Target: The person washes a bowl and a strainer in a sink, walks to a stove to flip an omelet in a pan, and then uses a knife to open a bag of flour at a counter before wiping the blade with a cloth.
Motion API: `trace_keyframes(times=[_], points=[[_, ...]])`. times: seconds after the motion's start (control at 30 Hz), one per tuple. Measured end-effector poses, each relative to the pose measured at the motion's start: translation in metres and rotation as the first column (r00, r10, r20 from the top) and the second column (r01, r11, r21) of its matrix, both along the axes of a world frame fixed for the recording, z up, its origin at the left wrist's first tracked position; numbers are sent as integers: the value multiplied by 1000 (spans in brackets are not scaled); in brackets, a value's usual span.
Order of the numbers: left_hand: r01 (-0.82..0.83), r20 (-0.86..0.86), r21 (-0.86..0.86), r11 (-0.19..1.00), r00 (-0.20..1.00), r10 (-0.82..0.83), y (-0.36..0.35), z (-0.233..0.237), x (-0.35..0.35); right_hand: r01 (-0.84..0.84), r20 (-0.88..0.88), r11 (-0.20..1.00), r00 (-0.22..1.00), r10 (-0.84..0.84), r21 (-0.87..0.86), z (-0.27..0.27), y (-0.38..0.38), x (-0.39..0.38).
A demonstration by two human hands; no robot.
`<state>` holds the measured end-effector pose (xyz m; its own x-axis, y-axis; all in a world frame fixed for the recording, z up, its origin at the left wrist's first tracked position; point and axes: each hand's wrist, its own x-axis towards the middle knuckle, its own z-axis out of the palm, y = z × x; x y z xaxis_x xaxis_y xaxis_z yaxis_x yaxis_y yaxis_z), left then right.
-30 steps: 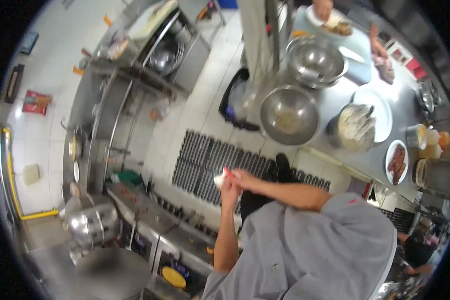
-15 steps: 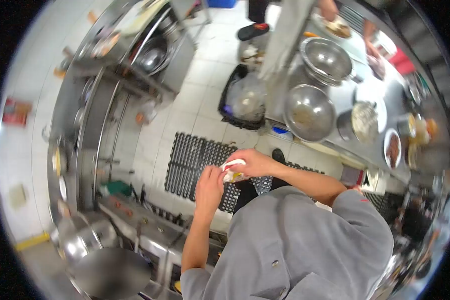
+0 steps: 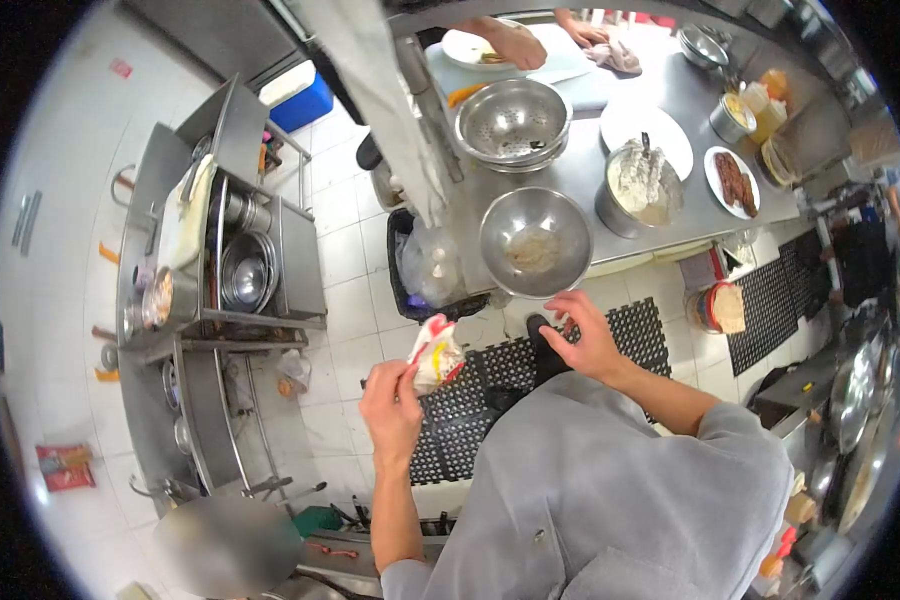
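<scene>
Half a second ago both hands met on the packet [image 3: 436, 355] in mid frame; now they have parted. The left hand [image 3: 390, 405] alone keeps the packet, and the right hand [image 3: 587, 335] has let go and moved up and to the right. The view has swung too: the steel counter [image 3: 590, 165], then at the upper right, now fills the upper centre, and the bowl [image 3: 535, 240] sits just above the right hand. The left hand is at lower centre-left, forearm rising from the bottom edge, fingers closed round the packet's lower end. The packet is white with red and yellow print, and it tilts up and right, over the black mat [image 3: 625, 325]. The right hand is wide, fingers spread and pointing up towards the bowl's near rim, close to it but apart from it, with the forearm running down right into the grey sleeve [image 3: 710, 440]. Behind the bowl stand a colander [image 3: 513, 122] and a pot [image 3: 640, 190] of white mix, with a plate of brown pieces [image 3: 732, 178] to its right. A lined bin [image 3: 425, 265] stands left of the bowl on the floor. At the top edge a co-worker's hand [image 3: 515, 45] rests by a plate.
</scene>
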<state>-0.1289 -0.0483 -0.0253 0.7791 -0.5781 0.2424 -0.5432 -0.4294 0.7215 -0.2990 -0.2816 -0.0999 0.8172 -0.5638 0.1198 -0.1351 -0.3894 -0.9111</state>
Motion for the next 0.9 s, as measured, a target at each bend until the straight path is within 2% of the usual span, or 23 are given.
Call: trace_keyframes(times=[0.03,0.07,0.1,0.13,0.17,0.2,0.23,0.3,0.33,0.4,0.43,0.47,0.5,0.53,0.57,0.6,0.63,0.67,0.73,0.77,0.8,0.87,0.9], points=[[25,4,8,1000,1000,-25,-7,10,6,25,4,1000,1000,-25,8,-6,-11,3],[-30,-18,-49,998,999,29,-10,23,12,317,-3,948,948,-317,-6,-16,-24,8],[-91,-43,-99,991,995,88,-11,34,16,577,-12,817,817,-577,-20,-25,-35,13],[-77,-37,-92,993,997,74,-19,41,21,588,-12,809,808,-588,-11,-28,-54,22],[-67,-22,-106,992,998,65,-27,48,24,573,-157,714,811,-563,401,-31,-74,30],[-47,-8,-125,991,999,46,-38,53,29,506,-267,457,830,-491,731,-33,-87,31],[-48,41,-161,986,998,55,-44,46,35,516,-253,445,812,-526,732,-38,-94,30],[-14,60,-195,981,998,26,-63,49,40,368,-180,688,926,-331,625,-50,-94,18],[-32,64,-210,977,997,46,-72,49,39,401,-185,670,909,-373,625,-40,-97,1],[-33,-7,-181,983,999,32,-98,43,36,371,-118,745,921,-371,554,-11,-108,-32],[-20,-6,-179,984,1000,19,-111,40,36,443,3,839,884,-467,317,-28,-119,-54],[-5,-2,-172,985,1000,5,-121,37,36,508,-158,731,854,-495,455,16,-130,-77],[7,33,-183,983,999,-1,-131,33,41,577,-221,738,816,-534,349,39,-144,-103],[35,35,-181,983,999,-30,-142,29,45,652,-250,697,758,-602,299,49,-157,-127],[-5,73,-218,976,997,22,-152,25,47,684,-188,686,729,-659,249,40,-172,-156],[-48,104,-257,965,992,77,-164,18,49,708,-21,703,705,-709,65,24,-188,-182],[46,424,-110,993,906,5,-176,6,58,774,-149,569,620,-770,279,47,-195,-189],[54,415,-109,993,910,-4,-186,-3,63,791,-143,525,586,-797,315,44,-206,-202],[143,238,31,989,960,-146,-209,-10,73,844,-81,450,491,-868,293,19,-228,-212],[127,344,68,990,928,-143,-215,-3,77,871,-77,413,446,-892,267,-3,-245,-213],[144,338,78,986,927,-162,-221,-4,74,896,-96,367,401,-911,250,-22,-251,-214],[111,342,16,994,933,-110,-230,-6,69,852,-33,350,392,-919,389,-39,-261,-204],[241,396,59,969,885,-245,-232,-14,72,839,-60,349,409,-911,417,-54,-264,-203]])
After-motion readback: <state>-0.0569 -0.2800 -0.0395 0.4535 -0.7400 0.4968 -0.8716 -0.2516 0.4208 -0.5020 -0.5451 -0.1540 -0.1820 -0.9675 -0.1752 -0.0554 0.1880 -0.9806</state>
